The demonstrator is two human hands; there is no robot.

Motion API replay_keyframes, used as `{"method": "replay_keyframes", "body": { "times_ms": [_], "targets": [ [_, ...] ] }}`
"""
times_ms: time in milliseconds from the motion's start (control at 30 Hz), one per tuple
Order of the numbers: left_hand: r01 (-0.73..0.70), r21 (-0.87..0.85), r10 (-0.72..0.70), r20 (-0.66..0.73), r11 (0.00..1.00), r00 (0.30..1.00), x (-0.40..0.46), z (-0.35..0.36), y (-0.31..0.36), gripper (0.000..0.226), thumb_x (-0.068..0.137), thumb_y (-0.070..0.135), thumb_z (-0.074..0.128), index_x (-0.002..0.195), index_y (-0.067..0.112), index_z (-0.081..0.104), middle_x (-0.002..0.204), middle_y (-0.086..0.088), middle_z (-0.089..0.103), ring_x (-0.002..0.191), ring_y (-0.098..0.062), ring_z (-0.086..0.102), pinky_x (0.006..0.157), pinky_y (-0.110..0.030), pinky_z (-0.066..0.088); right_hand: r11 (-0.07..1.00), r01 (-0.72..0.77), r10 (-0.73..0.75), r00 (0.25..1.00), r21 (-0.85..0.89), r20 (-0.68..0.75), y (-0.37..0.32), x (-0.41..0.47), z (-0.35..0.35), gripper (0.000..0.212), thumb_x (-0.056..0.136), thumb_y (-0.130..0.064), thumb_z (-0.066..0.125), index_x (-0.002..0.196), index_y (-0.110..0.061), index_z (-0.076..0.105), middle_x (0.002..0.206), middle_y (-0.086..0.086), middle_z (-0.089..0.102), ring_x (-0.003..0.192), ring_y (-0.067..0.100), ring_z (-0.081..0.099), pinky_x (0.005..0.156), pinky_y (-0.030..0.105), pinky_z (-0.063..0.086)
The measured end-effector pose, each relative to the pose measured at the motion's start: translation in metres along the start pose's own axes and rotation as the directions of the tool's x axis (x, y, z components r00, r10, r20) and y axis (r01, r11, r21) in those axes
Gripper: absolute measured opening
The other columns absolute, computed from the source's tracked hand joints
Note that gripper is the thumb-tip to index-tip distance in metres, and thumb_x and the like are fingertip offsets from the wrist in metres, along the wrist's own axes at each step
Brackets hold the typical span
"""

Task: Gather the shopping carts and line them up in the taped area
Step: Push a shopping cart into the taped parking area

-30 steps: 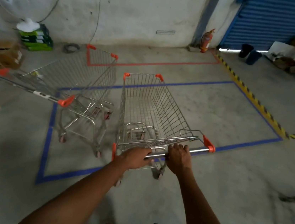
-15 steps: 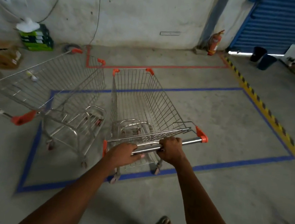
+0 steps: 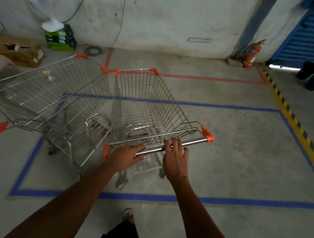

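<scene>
Left hand (image 3: 126, 155) curled over the handle bar (image 3: 170, 147) of the right cart (image 3: 149, 114); right hand (image 3: 174, 160) spread, fingers straight, resting on the bar. The cart stands inside the blue tape rectangle (image 3: 221, 201), beside the left cart (image 3: 50, 94) on the floor.

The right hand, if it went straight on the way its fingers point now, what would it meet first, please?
The right hand has its fingers stretched forward, their tips at the cart handle bar. Going straight on, it would meet that bar first, then likely the wire rear panel just behind; depth there is unclear.
</scene>
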State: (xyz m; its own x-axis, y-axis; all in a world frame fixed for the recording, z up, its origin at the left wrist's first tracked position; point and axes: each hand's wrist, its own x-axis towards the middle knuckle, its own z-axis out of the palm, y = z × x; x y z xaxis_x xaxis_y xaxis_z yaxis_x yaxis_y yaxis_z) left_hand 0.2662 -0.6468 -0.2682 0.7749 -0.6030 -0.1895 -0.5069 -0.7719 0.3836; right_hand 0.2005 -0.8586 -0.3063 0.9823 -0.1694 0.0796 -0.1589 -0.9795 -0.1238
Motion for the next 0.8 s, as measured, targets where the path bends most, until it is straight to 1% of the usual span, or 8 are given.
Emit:
{"method": "replay_keyframes", "body": {
  "times_ms": [167, 267, 333, 433, 500, 567, 633, 800],
  "targets": [
    [0.034, 0.007, -0.034, -0.048, 0.999, 0.998, 0.057, -0.001, 0.017, 0.058, 0.094, 0.074, 0.036, 0.138, 0.037, 0.046, 0.121, 0.0, 0.069, 0.103, -0.022, 0.068, 0.086, -0.036, 0.053, 0.996, 0.079, -0.08, 0.995, 0.031, 0.052, 0.014, 0.044, -0.002, 0.066, 0.086, -0.007, 0.065, 0.147, -0.021, 0.042, 0.16, 0.015, 0.033, 0.154, 0.035, 0.019, 0.119, 0.056, 0.03],
    [0.087, 0.014, -0.085, -0.095, 0.996, 0.992, 0.095, 0.005, 0.013, 0.06, 0.09, 0.081, 0.029, 0.133, 0.041, 0.044, 0.113, 0.001, 0.072, 0.099, -0.023, 0.069, 0.085, -0.041, 0.056, 0.994, 0.089, -0.092, 0.993, 0.056, 0.067, 0.019, 0.069, -0.006, 0.083, 0.08, -0.004, 0.073, 0.152, -0.019, 0.035, 0.161, 0.016, 0.029, 0.154, 0.036, 0.017, 0.121, 0.052, 0.029],
    [0.157, 0.068, -0.147, -0.131, 0.985, 0.98, 0.112, 0.003, 0.011, 0.056, 0.093, 0.077, 0.031, 0.131, 0.039, 0.045, 0.112, 0.0, 0.072, 0.1, -0.026, 0.069, 0.087, -0.045, 0.055, 0.992, 0.111, -0.116, 0.99, 0.061, 0.074, 0.021, 0.089, -0.005, 0.088, 0.078, -0.004, 0.077, 0.153, -0.019, 0.034, 0.161, 0.014, 0.03, 0.154, 0.035, 0.018, 0.122, 0.05, 0.029],
    [0.224, 0.23, -0.195, -0.143, 0.947, 0.97, 0.121, -0.013, 0.014, 0.042, 0.101, 0.056, 0.04, 0.134, 0.032, 0.047, 0.121, -0.001, 0.068, 0.111, -0.025, 0.066, 0.099, -0.051, 0.044, 0.991, 0.115, -0.12, 0.991, 0.072, 0.058, 0.02, 0.119, -0.001, 0.07, 0.085, -0.003, 0.07, 0.148, -0.019, 0.043, 0.155, 0.011, 0.039, 0.15, 0.031, 0.027, 0.12, 0.048, 0.033],
    [0.22, 0.293, -0.19, -0.128, 0.93, 0.973, 0.124, -0.027, 0.017, 0.038, 0.103, 0.042, 0.043, 0.139, 0.028, 0.045, 0.13, 0.0, 0.064, 0.12, -0.022, 0.061, 0.107, -0.053, 0.037, 0.989, 0.13, -0.133, 0.99, 0.075, 0.036, 0.019, 0.137, 0.0, 0.052, 0.087, -0.003, 0.066, 0.134, -0.021, 0.054, 0.144, 0.007, 0.049, 0.142, 0.027, 0.037, 0.116, 0.046, 0.038],
    [0.227, 0.282, -0.203, -0.109, 0.932, 0.973, 0.133, -0.035, 0.015, 0.037, 0.104, 0.038, 0.043, 0.139, 0.027, 0.045, 0.132, 0.001, 0.063, 0.122, -0.021, 0.06, 0.11, -0.056, 0.032, 0.986, 0.147, -0.149, 0.989, 0.08, 0.02, 0.021, 0.155, -0.001, 0.041, 0.087, -0.003, 0.063, 0.123, -0.021, 0.061, 0.129, 0.005, 0.057, 0.13, 0.024, 0.047, 0.111, 0.041, 0.041],
    [0.243, 0.255, -0.225, -0.095, 0.936, 0.97, 0.143, -0.038, 0.008, 0.036, 0.103, 0.038, 0.043, 0.137, 0.028, 0.045, 0.133, 0.003, 0.062, 0.122, -0.021, 0.059, 0.112, -0.061, 0.026, 0.982, 0.175, -0.177, 0.984, 0.077, 0.02, 0.024, 0.171, -0.003, 0.037, 0.087, -0.003, 0.062, 0.12, -0.019, 0.064, 0.12, 0.006, 0.062, 0.118, 0.025, 0.055, 0.105, 0.039, 0.045],
    [0.193, 0.273, -0.178, -0.081, 0.942, 0.981, 0.157, -0.049, 0.001, 0.041, 0.104, 0.035, 0.044, 0.143, 0.026, 0.04, 0.139, 0.002, 0.058, 0.123, -0.022, 0.058, 0.108, -0.054, 0.034, 0.963, 0.231, -0.243, 0.967, 0.139, 0.074, 0.031, 0.206, 0.007, 0.034, 0.09, -0.001, 0.063, 0.115, -0.022, 0.068, 0.113, 0.006, 0.067, 0.108, 0.027, 0.058, 0.091, 0.041, 0.052]
  ]
}}
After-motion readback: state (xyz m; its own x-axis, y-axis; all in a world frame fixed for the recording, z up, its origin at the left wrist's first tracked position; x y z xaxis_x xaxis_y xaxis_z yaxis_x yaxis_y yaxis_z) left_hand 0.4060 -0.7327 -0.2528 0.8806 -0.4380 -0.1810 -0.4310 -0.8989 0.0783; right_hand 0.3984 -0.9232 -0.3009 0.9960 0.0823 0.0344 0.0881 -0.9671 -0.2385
